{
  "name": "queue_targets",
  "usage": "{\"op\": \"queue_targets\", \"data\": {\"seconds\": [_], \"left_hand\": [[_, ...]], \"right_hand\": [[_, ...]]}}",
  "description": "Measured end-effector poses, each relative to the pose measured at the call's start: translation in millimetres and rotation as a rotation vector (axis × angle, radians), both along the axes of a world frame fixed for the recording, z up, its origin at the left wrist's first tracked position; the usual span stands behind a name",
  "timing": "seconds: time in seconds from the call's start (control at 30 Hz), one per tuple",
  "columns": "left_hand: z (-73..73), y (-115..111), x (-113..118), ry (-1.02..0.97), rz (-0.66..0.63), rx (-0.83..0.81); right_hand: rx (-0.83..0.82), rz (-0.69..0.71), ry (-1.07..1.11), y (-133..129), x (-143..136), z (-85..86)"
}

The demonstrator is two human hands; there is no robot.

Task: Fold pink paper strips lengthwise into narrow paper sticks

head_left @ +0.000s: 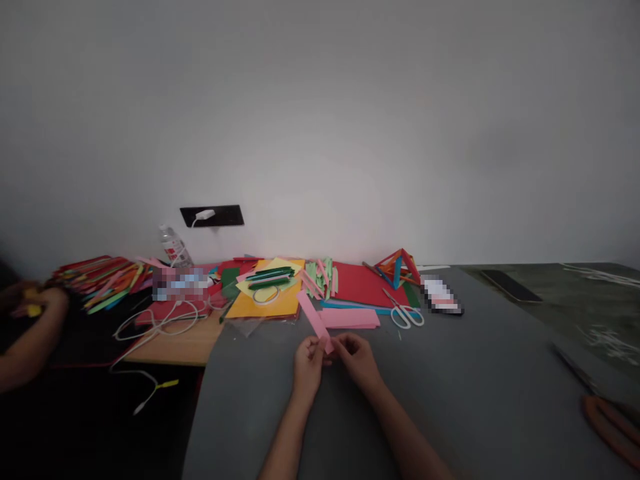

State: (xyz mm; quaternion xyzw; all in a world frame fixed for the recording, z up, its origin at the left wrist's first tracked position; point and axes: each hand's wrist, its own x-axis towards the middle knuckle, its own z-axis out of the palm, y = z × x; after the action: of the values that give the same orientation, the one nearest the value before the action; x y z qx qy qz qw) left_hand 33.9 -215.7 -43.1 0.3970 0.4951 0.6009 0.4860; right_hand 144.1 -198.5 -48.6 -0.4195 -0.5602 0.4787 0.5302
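Observation:
Between my two hands is a pink paper strip [313, 316], its long end slanting up and to the left. My left hand [309, 363] pinches the strip near its lower end. My right hand [358, 358] is closed on the same lower end, fingertips together at its right edge. Just beyond my hands lies a stack of pink paper strips [350, 318]. White-handled scissors [407, 315] rest to the right of that stack. The part of the strip under my fingertips is hidden.
Yellow paper sheets [280, 307], green strips [270, 276] and red paper [356, 283] lie along the wall. A phone [441, 295] and orange-handled scissors [607, 423] are on the right. On the left are a white cable [157, 327], a bottle [175, 247] and another person's arm [33, 347].

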Motion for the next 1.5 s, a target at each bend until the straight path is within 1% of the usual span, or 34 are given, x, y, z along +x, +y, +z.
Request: {"op": "queue_targets", "data": {"seconds": [0.17,0.37,0.53,0.77,0.87,1.07,1.13,1.3,1.4,1.5], "left_hand": [[4.1,-1,0,0.018,-0.011,0.014],[0.8,0,-2,0.001,-0.031,0.025],[2.2,1,-3,-0.014,-0.042,0.022],[8.9,-1,-8,-0.107,-0.153,0.050],[8.3,-1,-8,-0.092,-0.148,0.046],[7.8,-1,-5,-0.050,-0.093,0.035],[8.0,-1,-5,-0.064,-0.083,0.046],[8.9,-5,-4,-0.167,-0.093,0.063],[11.2,-9,-4,-0.233,-0.120,0.089],[14.1,-11,-4,-0.242,-0.139,0.108]], "right_hand": [[0.003,-0.003,0.009,3,1,-4.9],[-0.023,0.058,0.091,5,2,-4.9],[-0.037,0.138,0.084,3,2,-1.0],[-0.008,0.229,0.039,5,2,-6.8],[0.013,0.257,0.001,5,1,-6.8],[0.054,0.280,-0.002,-1,-3,2.4],[0.062,0.270,-0.007,-1,-4,1.4],[0.007,0.164,0.000,4,0,-6.2],[-0.012,0.113,0.021,5,3,-6.5],[-0.047,0.067,0.031,6,4,-5.0]]}}
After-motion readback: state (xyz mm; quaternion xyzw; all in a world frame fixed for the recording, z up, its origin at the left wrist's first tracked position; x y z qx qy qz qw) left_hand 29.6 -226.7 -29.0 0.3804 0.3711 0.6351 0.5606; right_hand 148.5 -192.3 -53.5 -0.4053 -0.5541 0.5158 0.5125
